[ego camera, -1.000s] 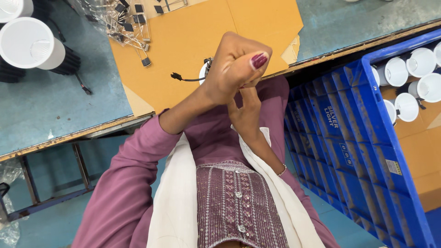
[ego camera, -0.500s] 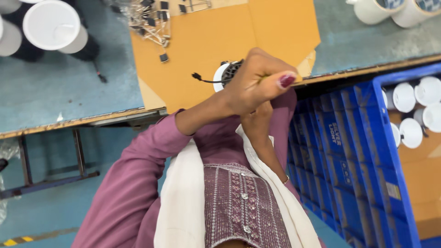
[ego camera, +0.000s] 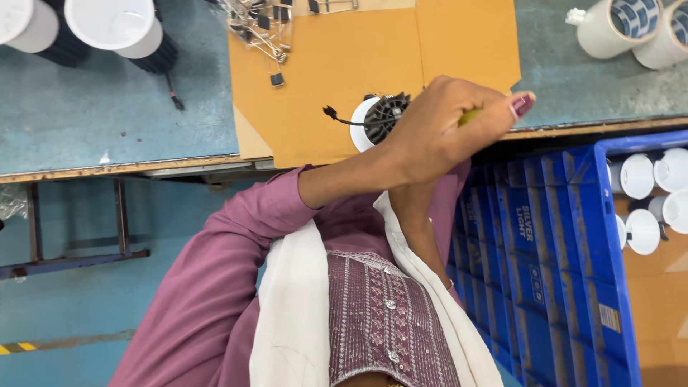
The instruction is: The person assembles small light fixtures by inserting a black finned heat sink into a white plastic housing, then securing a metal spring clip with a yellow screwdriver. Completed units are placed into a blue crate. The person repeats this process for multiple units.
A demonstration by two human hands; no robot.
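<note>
Mauve sleeves and an embroidered tunic with a cream scarf (ego camera: 287, 315) fill the near foreground as a person works, seen from above. One hand, the left hand (ego camera: 437, 136), is raised at the table's edge, its fingers (ego camera: 519, 106) curled tight around a slim yellow-green tool (ego camera: 469, 115), only a sliver of which shows between thumb and knuckles. The right hand is hidden behind the left, only its forearm (ego camera: 419, 229) visible below, so the set of its fingers cannot be told. Just beyond the left hand a round lamp fitting (ego camera: 378, 120), white-rimmed with a black finned back and a short black lead, lies on a sheet of orange-brown cardboard (ego camera: 337, 57) spread over the blue-green table (ego camera: 107, 115). To one side, below table level, a blue plastic crate (ego camera: 566, 236) holds white round housings (ego camera: 641, 231). Farther up the cardboard lies a tangle of small wired parts (ego camera: 261, 29). At the far edges of the table stand white lamp housings (ego camera: 111, 25) on black bases and two white cylinders (ego camera: 620, 25).
</note>
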